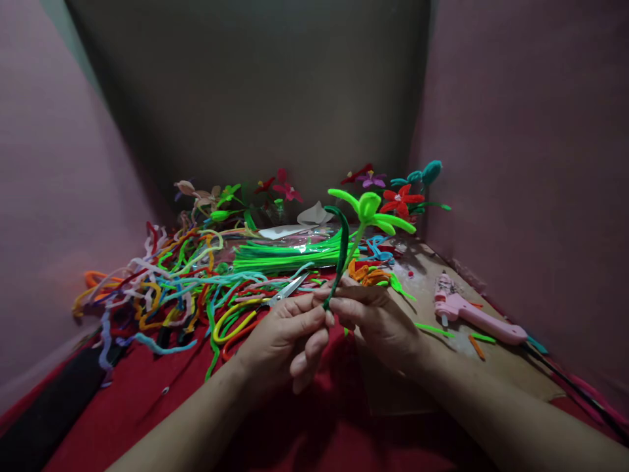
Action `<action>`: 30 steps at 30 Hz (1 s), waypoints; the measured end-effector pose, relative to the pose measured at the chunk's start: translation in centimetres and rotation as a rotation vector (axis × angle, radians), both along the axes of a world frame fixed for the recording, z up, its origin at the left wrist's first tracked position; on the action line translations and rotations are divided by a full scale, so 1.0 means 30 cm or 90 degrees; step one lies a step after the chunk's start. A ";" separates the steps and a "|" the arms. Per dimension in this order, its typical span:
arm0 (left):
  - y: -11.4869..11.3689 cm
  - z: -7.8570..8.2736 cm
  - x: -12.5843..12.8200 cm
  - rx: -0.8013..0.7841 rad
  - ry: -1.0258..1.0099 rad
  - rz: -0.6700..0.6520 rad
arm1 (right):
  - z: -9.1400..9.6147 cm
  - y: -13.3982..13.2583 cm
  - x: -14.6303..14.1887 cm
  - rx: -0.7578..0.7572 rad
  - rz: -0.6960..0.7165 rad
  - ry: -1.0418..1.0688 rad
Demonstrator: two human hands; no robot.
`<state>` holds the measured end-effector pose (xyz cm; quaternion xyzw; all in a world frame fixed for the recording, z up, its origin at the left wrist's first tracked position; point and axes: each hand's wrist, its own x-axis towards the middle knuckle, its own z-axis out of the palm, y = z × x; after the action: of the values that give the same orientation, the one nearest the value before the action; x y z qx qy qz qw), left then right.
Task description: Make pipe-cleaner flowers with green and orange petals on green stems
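In the middle of the head view, my left hand (295, 334) and my right hand (388, 321) meet, fingertips pinched together. A dark green pipe-cleaner leaf (343, 252) rises from between them, its tip curling left; both hands have its lower end. A bright green pipe-cleaner flower (369, 208) leans up and right on a light green stem, whose lower part goes behind my right fingers. That hand appears to grip the stem as well. The exact join of leaf and stem is hidden by the fingers. Scissors (289, 288) with yellow and red handles lie just beyond my left hand.
Tangled coloured pipe cleaners (167, 288) cover the left. A bundle of green pipe cleaners (275, 257) lies behind my hands, near finished flowers (403, 198). On cardboard (521, 373) at right rests a pink glue gun (484, 318) with its cord. Walls (531, 144) enclose the red-covered table.
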<state>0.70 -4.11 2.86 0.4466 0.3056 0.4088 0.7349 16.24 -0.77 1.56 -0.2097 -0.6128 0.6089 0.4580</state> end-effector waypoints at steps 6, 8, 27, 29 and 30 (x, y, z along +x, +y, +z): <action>-0.002 -0.033 0.012 0.299 0.384 0.266 | -0.008 0.004 -0.006 0.016 -0.101 -0.027; -0.008 -0.041 0.016 0.392 0.457 0.338 | -0.005 0.002 -0.007 0.045 -0.136 -0.066; -0.009 -0.046 0.028 0.348 0.423 0.294 | -0.002 -0.012 -0.008 0.040 -0.153 -0.089; -0.010 -0.043 0.027 0.281 0.393 0.253 | -0.007 -0.005 -0.008 0.061 -0.142 -0.106; -0.009 -0.038 0.024 0.219 0.352 0.212 | -0.006 0.000 -0.006 0.069 -0.126 -0.110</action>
<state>1.43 -4.37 1.72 0.6013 0.4882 0.4319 0.4621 16.07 -0.79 1.36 -0.2960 -0.6582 0.5063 0.4720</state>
